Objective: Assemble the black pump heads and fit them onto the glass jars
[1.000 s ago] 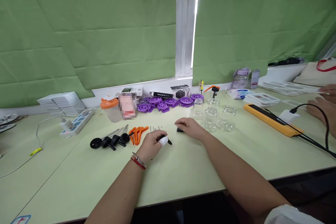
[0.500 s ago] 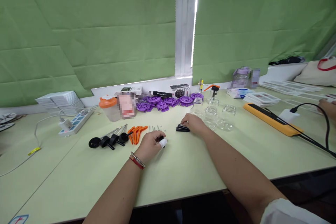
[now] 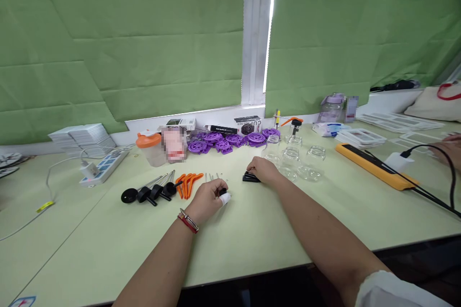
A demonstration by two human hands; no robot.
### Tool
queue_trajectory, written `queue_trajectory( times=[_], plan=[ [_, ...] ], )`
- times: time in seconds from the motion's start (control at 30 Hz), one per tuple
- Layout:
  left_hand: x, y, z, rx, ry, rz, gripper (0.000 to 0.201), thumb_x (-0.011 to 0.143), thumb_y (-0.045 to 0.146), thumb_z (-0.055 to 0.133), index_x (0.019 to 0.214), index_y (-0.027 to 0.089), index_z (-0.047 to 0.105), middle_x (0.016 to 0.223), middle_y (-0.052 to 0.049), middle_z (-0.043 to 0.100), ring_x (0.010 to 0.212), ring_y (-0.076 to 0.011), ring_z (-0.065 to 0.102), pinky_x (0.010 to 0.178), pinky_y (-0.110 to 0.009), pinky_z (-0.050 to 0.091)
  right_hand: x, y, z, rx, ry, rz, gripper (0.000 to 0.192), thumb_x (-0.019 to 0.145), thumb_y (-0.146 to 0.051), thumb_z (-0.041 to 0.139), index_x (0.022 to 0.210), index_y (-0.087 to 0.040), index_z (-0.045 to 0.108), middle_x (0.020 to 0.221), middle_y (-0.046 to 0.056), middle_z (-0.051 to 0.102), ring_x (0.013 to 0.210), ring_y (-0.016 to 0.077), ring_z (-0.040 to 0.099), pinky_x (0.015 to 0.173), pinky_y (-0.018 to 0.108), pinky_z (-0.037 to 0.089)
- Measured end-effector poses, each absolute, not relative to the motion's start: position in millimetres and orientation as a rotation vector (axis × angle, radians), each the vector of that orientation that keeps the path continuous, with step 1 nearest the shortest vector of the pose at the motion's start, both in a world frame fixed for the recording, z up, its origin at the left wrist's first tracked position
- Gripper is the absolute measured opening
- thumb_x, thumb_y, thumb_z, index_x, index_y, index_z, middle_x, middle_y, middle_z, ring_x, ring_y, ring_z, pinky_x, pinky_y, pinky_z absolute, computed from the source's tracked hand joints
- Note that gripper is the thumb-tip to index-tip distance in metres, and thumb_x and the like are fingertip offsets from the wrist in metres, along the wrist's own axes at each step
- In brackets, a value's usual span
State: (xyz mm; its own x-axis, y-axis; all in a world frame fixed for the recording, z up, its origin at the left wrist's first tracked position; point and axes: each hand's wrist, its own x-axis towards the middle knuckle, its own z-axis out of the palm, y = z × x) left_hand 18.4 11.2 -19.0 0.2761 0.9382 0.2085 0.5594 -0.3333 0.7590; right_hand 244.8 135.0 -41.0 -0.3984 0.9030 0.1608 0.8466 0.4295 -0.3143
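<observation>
Head camera looked down at a pale green desk [image 3: 252,240]. The left hand [image 3: 207,199] lay on the desk, curled shut around a small black part [image 3: 223,192] that peeked out beside a finger with a white wrap. A red and silver bracelet [image 3: 188,220] sat on that wrist. The right hand [image 3: 262,171] rested farther back, with its fingers touching a little pile of black strips [image 3: 249,177] on the desk. I could not tell if it was gripping them or only touching them.

Just behind the left hand lay some thin metal pins [image 3: 213,177]. To their left were orange hooks [image 3: 188,182], and then black round pieces on metal rods [image 3: 149,193]. Clear glass jars [image 3: 298,160] stood just behind the right hand. Purple wheels [image 3: 230,141] lay in a row near the window. An orange-lidded cup [image 3: 149,147] stood left of them. A white power strip [image 3: 100,169] lay far to the left. A long yellow tool [image 3: 374,165] lay to the right, and another person's hand [image 3: 446,146] showed at the right edge.
</observation>
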Motion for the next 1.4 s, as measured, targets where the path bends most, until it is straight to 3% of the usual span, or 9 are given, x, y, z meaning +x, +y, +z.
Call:
queue_trajectory(
  times=[0.57,0.73,0.9,1.03,1.4],
  plan=[
    [18,12,-18,1.89,1.325,0.884,0.022,0.071,0.035,0.061,0.081,0.016,0.062,0.064,0.001,0.049,0.058,-0.0102,0.039,0.054,-0.022,0.034,245,136,-44,-1.487,-2.394,0.259,0.018,0.08,-0.017,0.056,0.083,-0.023,0.073,0.097,0.004,0.063,0.087,0.0159,0.057,0.068,0.023,0.038],
    [17,12,-18,1.915,1.339,0.829,0.025,0.073,0.036,0.059,0.086,0.016,0.067,0.074,-0.002,0.058,0.063,-0.0127,0.047,0.059,-0.024,0.039,242,129,-35,-1.488,-2.348,0.245,0.019,0.082,-0.017,0.054,0.083,-0.021,0.072,0.099,0.005,0.062,0.085,0.0153,0.057,0.067,0.023,0.038],
    [17,12,-18,1.979,1.265,0.813,0.024,0.077,0.035,0.056,0.084,0.017,0.068,0.08,-0.003,0.063,0.072,-0.0154,0.053,0.067,-0.026,0.042,222,92,-12,-1.125,-2.212,0.333,0.022,0.088,-0.019,0.047,0.09,-0.021,0.069,0.099,0.005,0.062,0.083,0.0143,0.058,0.072,0.025,0.042],
    [18,13,-18,1.986,1.253,0.811,0.023,0.079,0.034,0.054,0.077,0.015,0.066,0.069,-0.001,0.058,0.064,-0.0128,0.048,0.061,-0.024,0.04,202,58,-3,-0.763,-2.284,0.458,0.021,0.088,-0.017,0.047,0.091,-0.022,0.067,0.095,0.003,0.063,0.083,0.0137,0.059,0.073,0.025,0.043],
    [16,16,-21,1.964,1.232,0.817,0.024,0.078,0.034,0.054,0.083,0.015,0.068,0.075,-0.002,0.062,0.067,-0.0145,0.051,0.064,-0.025,0.041,195,52,-10,-0.726,-2.419,0.331,0.024,0.085,-0.012,0.048,0.09,-0.021,0.069,0.091,0.003,0.064,0.076,0.0131,0.058,0.068,0.023,0.042]
  ],
)
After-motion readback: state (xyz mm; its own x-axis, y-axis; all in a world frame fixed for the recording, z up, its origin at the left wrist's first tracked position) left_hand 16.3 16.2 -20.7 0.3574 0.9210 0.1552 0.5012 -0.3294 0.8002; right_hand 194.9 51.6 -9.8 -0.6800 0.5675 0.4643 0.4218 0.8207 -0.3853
